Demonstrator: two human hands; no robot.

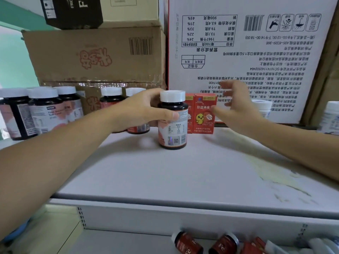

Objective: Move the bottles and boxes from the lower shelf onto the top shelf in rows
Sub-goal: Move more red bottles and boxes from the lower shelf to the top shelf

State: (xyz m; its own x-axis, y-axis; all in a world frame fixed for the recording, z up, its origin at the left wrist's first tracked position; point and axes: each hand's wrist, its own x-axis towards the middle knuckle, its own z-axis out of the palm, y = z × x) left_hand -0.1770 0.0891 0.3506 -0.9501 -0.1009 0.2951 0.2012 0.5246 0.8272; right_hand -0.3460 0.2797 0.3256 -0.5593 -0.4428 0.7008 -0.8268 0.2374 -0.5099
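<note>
A dark bottle [173,123] with a white cap and pink label stands upright on the top shelf [165,173]. My left hand [143,110] grips it from the left, thumb across the label. My right hand [236,105] hovers open just right of two red boxes [203,116] that stand behind the bottle; its fingers are spread and blurred. More white-capped dark bottles [111,98] stand behind my left hand, and a further group [44,110] stands at the far left. On the lower shelf lie red-labelled bottles [187,242] and small red boxes [255,246].
Large cartons line the back of the top shelf: a brown one [95,55] and a white printed one [247,52]. White bottles [332,118] stand at the far right, and another [262,107] shows behind my right hand. Bare shelf surface lies in front.
</note>
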